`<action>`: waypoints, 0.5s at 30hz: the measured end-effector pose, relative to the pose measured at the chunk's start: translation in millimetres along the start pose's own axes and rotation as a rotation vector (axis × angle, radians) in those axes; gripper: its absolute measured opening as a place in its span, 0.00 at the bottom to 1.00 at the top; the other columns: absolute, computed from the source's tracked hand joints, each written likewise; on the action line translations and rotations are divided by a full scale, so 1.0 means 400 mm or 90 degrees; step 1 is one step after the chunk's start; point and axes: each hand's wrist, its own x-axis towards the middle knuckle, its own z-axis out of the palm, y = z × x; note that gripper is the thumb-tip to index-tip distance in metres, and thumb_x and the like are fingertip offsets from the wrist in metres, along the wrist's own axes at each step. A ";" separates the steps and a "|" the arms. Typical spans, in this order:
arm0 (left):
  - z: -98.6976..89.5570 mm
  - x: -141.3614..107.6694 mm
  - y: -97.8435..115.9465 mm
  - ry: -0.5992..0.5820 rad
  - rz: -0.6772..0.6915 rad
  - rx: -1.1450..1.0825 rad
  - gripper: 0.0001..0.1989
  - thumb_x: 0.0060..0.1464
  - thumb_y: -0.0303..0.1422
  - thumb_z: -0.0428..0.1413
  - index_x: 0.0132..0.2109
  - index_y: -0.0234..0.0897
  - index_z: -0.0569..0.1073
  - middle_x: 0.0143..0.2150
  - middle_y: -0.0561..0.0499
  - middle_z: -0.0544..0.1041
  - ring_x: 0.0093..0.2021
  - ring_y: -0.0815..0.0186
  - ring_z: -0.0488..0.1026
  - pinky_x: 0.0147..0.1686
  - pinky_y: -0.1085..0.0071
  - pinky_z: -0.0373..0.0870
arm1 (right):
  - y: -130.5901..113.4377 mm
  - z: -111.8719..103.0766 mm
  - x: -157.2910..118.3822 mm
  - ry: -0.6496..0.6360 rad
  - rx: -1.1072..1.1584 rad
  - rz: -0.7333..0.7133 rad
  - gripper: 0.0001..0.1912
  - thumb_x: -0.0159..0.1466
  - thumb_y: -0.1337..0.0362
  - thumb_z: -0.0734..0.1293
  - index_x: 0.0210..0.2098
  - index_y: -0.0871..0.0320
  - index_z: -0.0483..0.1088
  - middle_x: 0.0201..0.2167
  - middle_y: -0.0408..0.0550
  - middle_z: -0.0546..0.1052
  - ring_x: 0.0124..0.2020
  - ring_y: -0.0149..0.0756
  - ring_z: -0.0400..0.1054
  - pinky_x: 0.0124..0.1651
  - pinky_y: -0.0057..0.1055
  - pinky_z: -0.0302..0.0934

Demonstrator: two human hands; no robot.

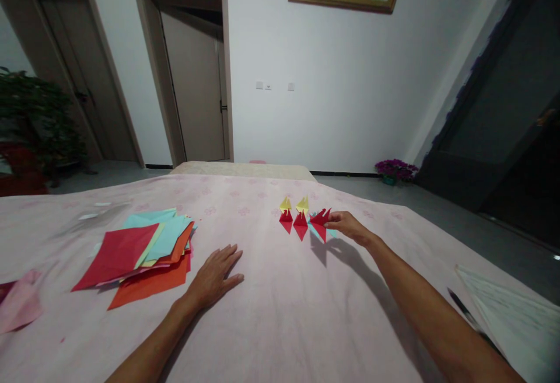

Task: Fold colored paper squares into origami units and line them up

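Observation:
My right hand (350,228) is closed on a red paper crane (321,223), pinching its right side just above the tablecloth. Behind it, a light blue folded paper piece (331,233) is partly hidden. To the left stand two more red cranes, one nearer (300,223) and one farther left (286,218). Two yellow folded pieces, a left one (285,203) and a right one (303,203), sit behind those. My left hand (216,275) lies flat on the cloth with its fingers stretched out, holding nothing. Left of it is a loose pile of coloured paper squares (126,249).
A pink patterned tablecloth (280,324) covers the table. Pink paper (24,304) lies at the left edge, with a clear plastic sheet or bag (94,218) behind the pile. At the right are a pen (466,307) and a written-on paper (520,313).

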 end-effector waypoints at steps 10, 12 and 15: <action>-0.012 -0.001 0.012 0.001 -0.012 0.006 0.31 0.63 0.51 0.47 0.68 0.44 0.60 0.71 0.47 0.56 0.70 0.57 0.53 0.69 0.53 0.47 | -0.036 0.324 0.143 -0.095 -0.120 -0.021 0.04 0.55 0.67 0.69 0.30 0.61 0.76 0.22 0.41 0.75 0.27 0.33 0.70 0.32 0.28 0.61; -0.012 -0.001 0.010 0.000 -0.012 -0.001 0.31 0.63 0.51 0.47 0.68 0.45 0.60 0.71 0.48 0.57 0.70 0.57 0.53 0.69 0.53 0.47 | -0.046 0.367 0.165 -0.083 -0.172 -0.014 0.03 0.58 0.67 0.70 0.32 0.60 0.76 0.26 0.43 0.76 0.32 0.35 0.72 0.36 0.29 0.64; -0.011 -0.001 0.008 0.008 -0.011 -0.011 0.30 0.63 0.50 0.48 0.68 0.46 0.60 0.71 0.48 0.57 0.70 0.57 0.54 0.69 0.53 0.48 | -0.057 0.407 0.183 -0.070 -0.247 -0.001 0.12 0.65 0.61 0.68 0.46 0.59 0.73 0.44 0.49 0.76 0.44 0.39 0.72 0.46 0.38 0.68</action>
